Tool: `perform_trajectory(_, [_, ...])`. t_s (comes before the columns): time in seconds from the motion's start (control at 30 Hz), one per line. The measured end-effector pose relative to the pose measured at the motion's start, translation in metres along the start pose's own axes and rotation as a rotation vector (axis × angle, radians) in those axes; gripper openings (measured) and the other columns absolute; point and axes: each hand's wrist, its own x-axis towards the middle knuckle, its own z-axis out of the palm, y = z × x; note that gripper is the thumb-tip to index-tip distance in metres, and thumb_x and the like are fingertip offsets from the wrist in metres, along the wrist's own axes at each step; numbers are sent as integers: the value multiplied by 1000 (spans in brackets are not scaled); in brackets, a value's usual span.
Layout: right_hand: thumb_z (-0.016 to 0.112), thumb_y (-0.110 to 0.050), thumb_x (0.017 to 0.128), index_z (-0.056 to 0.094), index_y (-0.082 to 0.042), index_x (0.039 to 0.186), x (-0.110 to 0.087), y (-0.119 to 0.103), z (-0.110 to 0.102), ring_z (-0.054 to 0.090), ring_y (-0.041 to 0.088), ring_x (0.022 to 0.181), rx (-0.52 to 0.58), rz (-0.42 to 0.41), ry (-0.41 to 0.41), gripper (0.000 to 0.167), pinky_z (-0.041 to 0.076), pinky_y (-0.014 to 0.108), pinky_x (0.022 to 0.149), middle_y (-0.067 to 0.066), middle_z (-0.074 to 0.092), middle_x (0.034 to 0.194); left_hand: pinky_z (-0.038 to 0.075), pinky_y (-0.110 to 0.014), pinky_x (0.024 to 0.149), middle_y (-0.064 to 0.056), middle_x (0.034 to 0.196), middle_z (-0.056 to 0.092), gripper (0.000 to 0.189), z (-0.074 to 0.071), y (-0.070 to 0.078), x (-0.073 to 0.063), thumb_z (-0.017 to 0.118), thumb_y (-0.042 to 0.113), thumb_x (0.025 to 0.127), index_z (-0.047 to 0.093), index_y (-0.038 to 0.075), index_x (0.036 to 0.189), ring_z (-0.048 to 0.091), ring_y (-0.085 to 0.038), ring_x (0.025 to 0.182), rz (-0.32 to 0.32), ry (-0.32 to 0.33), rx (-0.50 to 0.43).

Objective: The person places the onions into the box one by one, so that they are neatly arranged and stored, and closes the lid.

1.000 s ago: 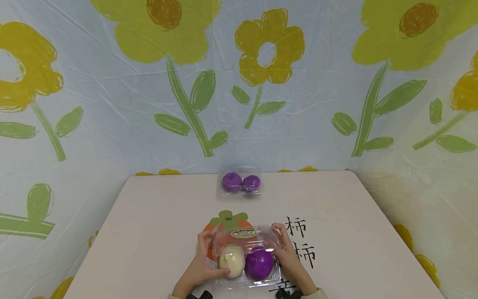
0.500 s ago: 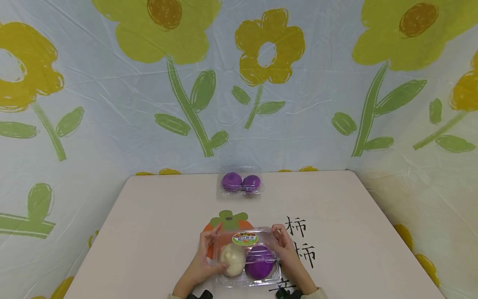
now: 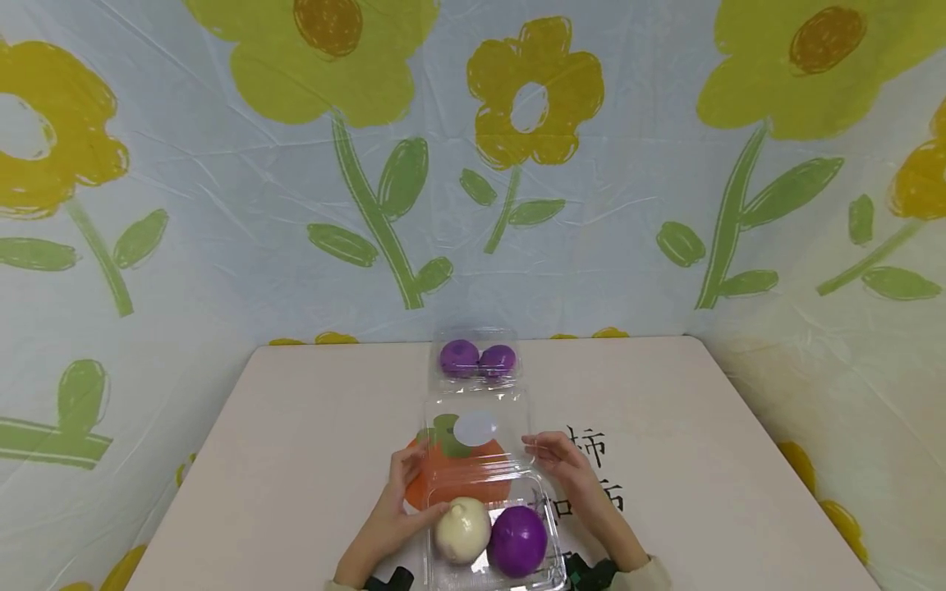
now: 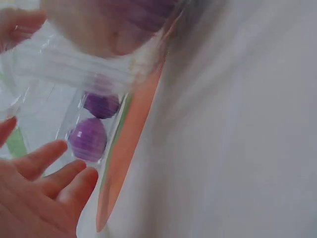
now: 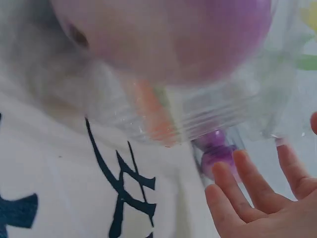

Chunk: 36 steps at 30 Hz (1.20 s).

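Between the hands, a clear plastic clamshell box has its lid swung up and back, with the pale back of an oval sticker showing on it. Inside the base lie a cream-white onion-shaped ball and a glossy purple ball. My left hand is at the box's left side, thumb tip overlapping the white ball's edge. On the other side my right hand has its fingertips right at the lid's right edge, fingers fairly straight. In the right wrist view, that hand's fingers are spread.
A second clear box with two purple balls stands at the table's far edge. The pale table carries a printed orange persimmon and black characters. Flowered cloth surrounds it behind and at the sides.
The lid, lowered over the balls half a second ago, has swung up and away. My right fingers have opened and shifted up; the box base has moved slightly nearer the body.
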Motion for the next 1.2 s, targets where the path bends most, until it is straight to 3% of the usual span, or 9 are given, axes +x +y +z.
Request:
perform_trajectory(0.17, [49, 9, 95, 40, 11, 134, 2, -6, -1, 51, 31, 129, -82, -19, 17, 40, 42, 28, 106, 33, 44, 142, 29, -22, 114, -27, 154, 31, 65, 1, 0, 2, 73, 8, 90, 29, -3, 136, 33, -51, 137, 30, -7, -17])
perform_trajectory(0.37, [57, 6, 95, 47, 10, 125, 7, -12, -1, 54, 33, 124, -197, -92, 72, 32, 43, 26, 105, 31, 51, 137, 32, -22, 112, -29, 150, 37, 51, 1, 2, 7, 66, 1, 93, 33, -4, 131, 42, -48, 133, 83, 25, 20])
perform_trajectory(0.57, [65, 0, 93, 56, 8, 110, 14, -17, 0, 58, 31, 120, -278, -120, 159, 20, 47, 27, 101, 26, 59, 128, 32, -18, 111, -30, 142, 47, 39, -3, 7, 17, 64, -6, 91, 43, -6, 124, 49, -35, 131, 174, 79, 169])
perform_trajectory(0.7, [67, 4, 90, 60, 5, 104, 17, -19, -1, 60, 24, 116, -305, -179, 189, 16, 50, 27, 97, 29, 61, 119, 30, -16, 111, -22, 139, 53, 32, -8, 5, 24, 67, -3, 90, 50, -5, 117, 51, -35, 129, 205, 125, 280])
perform_trajectory(0.8, [70, 6, 87, 63, 2, 99, 19, -20, 0, 60, 20, 106, -323, -196, 226, 15, 52, 26, 91, 24, 62, 108, 34, -17, 108, -20, 130, 58, 30, -10, 5, 30, 71, -6, 85, 54, -4, 111, 55, -34, 122, 257, 162, 326])
perform_trajectory(0.93, [73, 11, 82, 64, -3, 89, 21, -23, 1, 58, 19, 86, -392, -236, 263, 18, 52, 24, 78, 13, 60, 90, 46, -18, 89, -7, 106, 61, 33, -14, 9, 36, 75, -12, 75, 62, 6, 99, 58, -23, 98, 316, 255, 420])
perform_trajectory(1.03, [71, 18, 78, 63, -4, 81, 20, -27, 3, 56, 17, 75, -467, -274, 268, 24, 51, 23, 68, 12, 59, 80, 49, -19, 71, 2, 93, 57, 37, -15, 12, 36, 74, -16, 69, 65, 12, 91, 55, -13, 83, 336, 302, 464])
perform_trajectory(1.2, [65, 25, 75, 63, -1, 82, 12, -27, 4, 56, 12, 72, -553, -322, 222, 27, 52, 23, 64, 12, 61, 78, 48, -22, 60, 5, 85, 58, 35, -17, 15, 29, 72, -13, 73, 68, 17, 89, 55, -12, 75, 322, 270, 453])
